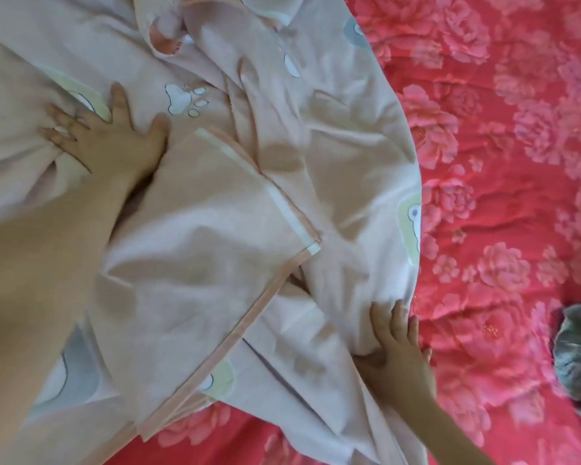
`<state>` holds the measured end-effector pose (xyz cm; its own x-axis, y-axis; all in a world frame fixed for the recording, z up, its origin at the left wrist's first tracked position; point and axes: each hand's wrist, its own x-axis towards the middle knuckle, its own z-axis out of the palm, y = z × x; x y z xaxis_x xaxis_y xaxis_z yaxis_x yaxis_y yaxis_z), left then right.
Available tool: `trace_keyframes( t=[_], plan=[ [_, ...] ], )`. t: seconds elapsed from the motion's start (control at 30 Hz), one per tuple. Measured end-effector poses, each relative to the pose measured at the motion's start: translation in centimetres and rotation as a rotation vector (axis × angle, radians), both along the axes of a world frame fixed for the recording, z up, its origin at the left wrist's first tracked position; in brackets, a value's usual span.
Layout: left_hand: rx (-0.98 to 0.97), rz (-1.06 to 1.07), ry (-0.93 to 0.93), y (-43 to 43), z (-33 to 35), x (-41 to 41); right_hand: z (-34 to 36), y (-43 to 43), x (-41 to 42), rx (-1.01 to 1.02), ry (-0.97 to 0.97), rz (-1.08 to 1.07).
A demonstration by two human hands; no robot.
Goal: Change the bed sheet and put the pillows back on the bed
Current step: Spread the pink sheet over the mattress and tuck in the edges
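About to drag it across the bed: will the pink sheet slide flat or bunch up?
Likely floppy: the pink sheet lies in loose folds and creases. Pulled from one edge it would probably bunch, as it gathers near the right hand. It looks thin and light, so lifting should be easy.

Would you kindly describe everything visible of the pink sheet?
The sheet is thin pale pink cloth with white paw prints, green and blue patches and a darker hem. It lies crumpled, one corner folded over, on the red floral cover. The left hand presses flat on it; the right hand touches its edge.
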<state>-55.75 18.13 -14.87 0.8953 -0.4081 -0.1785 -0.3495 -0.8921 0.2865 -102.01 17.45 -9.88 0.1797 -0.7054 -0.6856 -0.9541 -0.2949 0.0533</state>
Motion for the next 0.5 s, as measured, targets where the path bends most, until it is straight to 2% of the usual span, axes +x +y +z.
trace_keyframes(
  t=[0.03, 0.1, 0.17, 0.2, 0.27, 0.33, 0.37, 0.43, 0.5],
  plan=[
    [-0.091, 0.04, 0.044, 0.0, 1.7, -0.8, -0.7, 0.2, 0.1, -0.037, 0.01, 0.005],
    [-0.343, 0.079, 0.007, 0.3, 5.6, -4.8, -1.1, 0.4, 0.3, -0.084, -0.004, 0.004],
    [-0.461, -0.107, -0.173, 1.1, 8.9, -12.1, -1.3, 0.3, 0.1, -0.107, -0.028, 0.017],
    [-0.425, -0.291, -0.237, 1.5, 9.6, -15.8, -1.2, 0.1, 0.1, -0.101, -0.032, 0.008],
    [-0.104, -0.643, -0.221, 2.2, 9.1, -21.8, -1.2, -0.4, 0.2, -0.071, -0.046, -0.026],
    [0.258, -0.767, -0.178, 2.9, 7.2, -23.5, -0.9, -0.5, 0.3, -0.047, -0.072, -0.041],
    [0.351, -0.781, -0.211, 3.2, 7.2, -23.5, -0.8, -0.6, 0.4, -0.041, -0.094, -0.045],
    [0.349, -0.768, -0.295, 3.6, 8.8, -22.9, -0.5, -1.1, 0.3, -0.008, -0.131, -0.056],
    [0.237, -0.757, -0.243, 3.7, 10.8, -22.7, 0.1, -1.8, -0.2, 0.083, -0.149, -0.033]
  ],
)
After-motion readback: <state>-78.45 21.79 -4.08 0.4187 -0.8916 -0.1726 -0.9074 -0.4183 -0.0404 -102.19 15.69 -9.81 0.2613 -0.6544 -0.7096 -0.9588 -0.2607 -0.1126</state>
